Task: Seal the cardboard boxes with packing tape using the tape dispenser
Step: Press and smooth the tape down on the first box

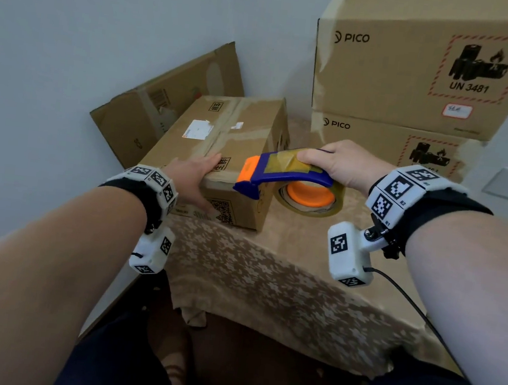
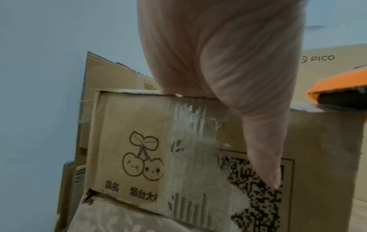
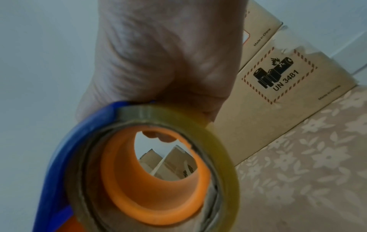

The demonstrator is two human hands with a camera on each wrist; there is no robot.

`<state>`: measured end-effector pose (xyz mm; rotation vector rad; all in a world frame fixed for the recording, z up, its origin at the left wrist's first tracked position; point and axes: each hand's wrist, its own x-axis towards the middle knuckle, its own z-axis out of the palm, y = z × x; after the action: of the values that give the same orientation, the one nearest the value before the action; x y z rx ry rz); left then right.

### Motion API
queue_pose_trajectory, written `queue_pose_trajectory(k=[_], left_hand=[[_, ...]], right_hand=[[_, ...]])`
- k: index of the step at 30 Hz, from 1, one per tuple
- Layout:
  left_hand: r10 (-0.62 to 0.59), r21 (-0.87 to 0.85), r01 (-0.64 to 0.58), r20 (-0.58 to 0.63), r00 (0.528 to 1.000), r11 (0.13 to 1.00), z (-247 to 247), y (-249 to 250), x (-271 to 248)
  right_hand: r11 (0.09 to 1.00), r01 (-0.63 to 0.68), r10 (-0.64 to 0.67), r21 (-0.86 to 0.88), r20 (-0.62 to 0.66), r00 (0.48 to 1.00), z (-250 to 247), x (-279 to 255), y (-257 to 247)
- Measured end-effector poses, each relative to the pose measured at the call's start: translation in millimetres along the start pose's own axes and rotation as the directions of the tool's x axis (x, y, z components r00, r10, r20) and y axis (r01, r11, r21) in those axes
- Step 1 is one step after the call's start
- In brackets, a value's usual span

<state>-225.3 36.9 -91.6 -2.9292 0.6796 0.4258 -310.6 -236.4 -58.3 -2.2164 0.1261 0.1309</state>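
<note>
While the small cardboard box [image 1: 220, 145] sits closed on the table's front-left part, old clear tape runs along its top seam and down the near end face, w/ a white label on top, a QR code and a cherry print [image 2: 143, 157] on the near face. Left hand [image 1: 196, 180] lies over the box's near top edge: fingers straight and resting flat on the lid, thumb [image 2: 264, 157] stretched down the end face beside the QR code, nothing pinched. Just right of that corner, the tape dispenser [image 1: 282, 176] is in the air, blue body w/ orange cutter end aimed at the box's near right top corner, very close; contact can't be told. Right hand [image 1: 343, 167] wraps its fingers round the dispenser's blue handle, thumb on top; yellowish tape roll [image 3: 158, 169] on an orange hub hangs below, just above the tablecloth [image 1: 283, 289], a beige floral one. Behind, on the right, two larger PICO boxes [image 1: 415, 80] are stacked, each w/ a UN 3481 battery mark. A flattened carton [image 1: 162, 101] leans against the pale wall behind the small box, at back left.
</note>
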Motion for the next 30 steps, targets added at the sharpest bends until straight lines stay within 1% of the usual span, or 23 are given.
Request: queue_pose_trajectory(k=[2,4,8,10,15,20,25,30], left_hand=[[-0.030,0.025,0.030,0.011,0.999,0.999,-1.2,1.6,2.1],[-0.029,0.029,0.029,0.005,1.000,0.999,-1.7,8.4,2.8],[0.098,-0.030,-0.099,-0.029,0.995,0.995,2.7,30.7,1.3],[0.119,-0.066,-0.121,-0.034,0.992,0.990,4.7,33.7,2.5],[0.116,-0.121,-0.119,-0.029,0.993,0.985,7.5,25.5,2.1],[0.109,-0.152,-0.112,-0.031,0.994,0.982,8.2,24.2,4.5],[0.132,-0.132,-0.137,-0.048,0.990,0.982,6.7,31.8,0.1],[0.106,-0.146,-0.111,-0.042,0.994,0.983,6.1,31.5,2.9]], right_hand=[[1.000,-0.006,0.006,-0.001,0.003,1.000,1.3,-0.7,0.9],[1.000,-0.008,0.008,0.004,0.008,1.000,2.6,-1.4,1.3],[0.999,-0.017,0.016,0.036,0.019,1.000,10.4,-4.9,-2.5],[0.998,-0.019,0.018,0.059,0.018,1.000,16.2,-6.1,-4.4],[0.996,-0.026,0.027,0.087,-0.001,1.000,23.2,-9.0,-9.7],[0.990,-0.022,0.023,0.142,-0.011,1.000,27.7,-12.1,-4.1],[0.972,-0.032,0.035,0.235,-0.008,0.999,23.8,-17.4,14.1],[0.961,-0.009,0.007,0.278,0.009,1.000,16.6,-22.0,20.9]])
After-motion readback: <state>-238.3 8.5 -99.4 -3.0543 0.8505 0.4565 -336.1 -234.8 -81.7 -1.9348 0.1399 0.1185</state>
